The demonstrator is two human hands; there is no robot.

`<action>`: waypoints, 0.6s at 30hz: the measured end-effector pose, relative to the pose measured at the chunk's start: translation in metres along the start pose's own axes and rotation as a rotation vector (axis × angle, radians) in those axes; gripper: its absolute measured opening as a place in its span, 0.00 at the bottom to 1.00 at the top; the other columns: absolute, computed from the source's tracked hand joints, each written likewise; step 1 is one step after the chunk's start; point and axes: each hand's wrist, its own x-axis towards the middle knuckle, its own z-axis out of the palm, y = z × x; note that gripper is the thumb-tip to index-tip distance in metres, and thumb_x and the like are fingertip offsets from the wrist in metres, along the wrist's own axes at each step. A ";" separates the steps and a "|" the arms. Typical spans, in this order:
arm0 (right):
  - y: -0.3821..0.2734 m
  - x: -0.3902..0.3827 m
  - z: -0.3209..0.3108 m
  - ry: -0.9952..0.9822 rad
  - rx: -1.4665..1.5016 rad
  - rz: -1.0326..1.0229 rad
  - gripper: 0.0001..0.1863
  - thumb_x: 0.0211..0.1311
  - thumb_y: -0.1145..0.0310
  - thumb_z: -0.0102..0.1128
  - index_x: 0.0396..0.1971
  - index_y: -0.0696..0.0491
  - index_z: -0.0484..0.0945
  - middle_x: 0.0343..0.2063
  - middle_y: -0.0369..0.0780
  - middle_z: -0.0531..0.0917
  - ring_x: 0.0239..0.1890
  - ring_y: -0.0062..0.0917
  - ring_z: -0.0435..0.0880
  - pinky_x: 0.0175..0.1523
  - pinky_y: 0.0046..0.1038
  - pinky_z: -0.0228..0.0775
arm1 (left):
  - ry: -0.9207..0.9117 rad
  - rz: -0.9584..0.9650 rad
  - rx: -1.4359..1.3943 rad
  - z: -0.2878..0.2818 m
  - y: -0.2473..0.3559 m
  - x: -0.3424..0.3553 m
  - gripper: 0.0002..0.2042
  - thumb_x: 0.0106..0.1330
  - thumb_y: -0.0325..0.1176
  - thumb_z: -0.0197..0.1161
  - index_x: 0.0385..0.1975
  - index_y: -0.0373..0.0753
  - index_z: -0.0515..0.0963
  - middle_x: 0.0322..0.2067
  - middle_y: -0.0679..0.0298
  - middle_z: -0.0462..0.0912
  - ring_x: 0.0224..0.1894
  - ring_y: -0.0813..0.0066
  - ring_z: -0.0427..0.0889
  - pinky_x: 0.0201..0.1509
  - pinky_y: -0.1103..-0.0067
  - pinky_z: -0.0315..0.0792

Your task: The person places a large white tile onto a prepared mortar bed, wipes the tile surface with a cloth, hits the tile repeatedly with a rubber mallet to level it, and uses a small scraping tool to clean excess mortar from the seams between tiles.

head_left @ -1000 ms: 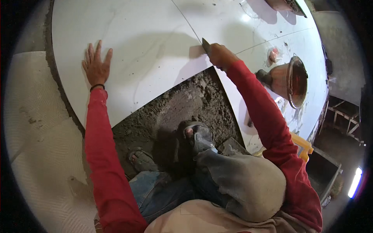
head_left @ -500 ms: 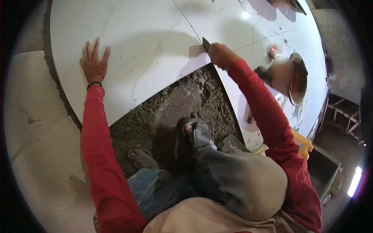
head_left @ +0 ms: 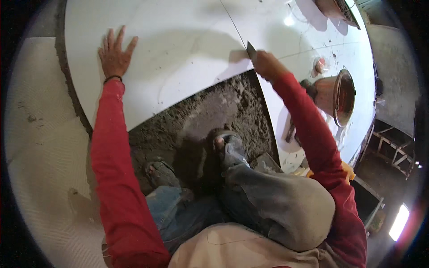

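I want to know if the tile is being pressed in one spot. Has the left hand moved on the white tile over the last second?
No. The left hand lies flat, fingers spread, on the white tile, about as far from the tile's left edge as before.

the big white tile [head_left: 178, 58] is looking glossy and smooth; the mortar bed [head_left: 214, 116] is lying rough and gritty; the rusty metal bucket [head_left: 337, 94] is looking dull; red cloth sleeves [head_left: 116, 169] are showing matt.

A single head-worn fisheye view looks steeply down from close above the large white tile [head_left: 178, 58], its edges bending toward the rim.
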 end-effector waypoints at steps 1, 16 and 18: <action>0.007 0.003 0.005 0.153 -0.046 -0.114 0.13 0.66 0.67 0.50 0.23 0.59 0.72 0.11 0.39 0.73 0.10 0.24 0.74 0.14 0.32 0.64 | -0.029 -0.014 0.016 -0.001 0.001 0.008 0.37 0.66 0.72 0.44 0.73 0.65 0.57 0.75 0.61 0.51 0.77 0.57 0.47 0.77 0.53 0.42; 0.003 -0.015 0.011 0.089 -0.017 0.033 0.12 0.58 0.74 0.50 0.36 0.64 0.78 0.32 0.62 0.83 0.38 0.56 0.85 0.42 0.51 0.77 | 0.067 0.022 -0.011 0.000 0.003 0.015 0.36 0.66 0.71 0.46 0.72 0.66 0.58 0.75 0.62 0.53 0.76 0.57 0.50 0.75 0.50 0.45; -0.011 -0.016 0.001 -0.097 0.041 0.146 0.13 0.59 0.73 0.49 0.38 0.65 0.77 0.30 0.61 0.83 0.37 0.54 0.86 0.40 0.48 0.78 | 0.067 0.025 -0.056 -0.003 0.000 0.004 0.36 0.66 0.71 0.45 0.73 0.66 0.57 0.75 0.62 0.53 0.76 0.56 0.49 0.76 0.49 0.43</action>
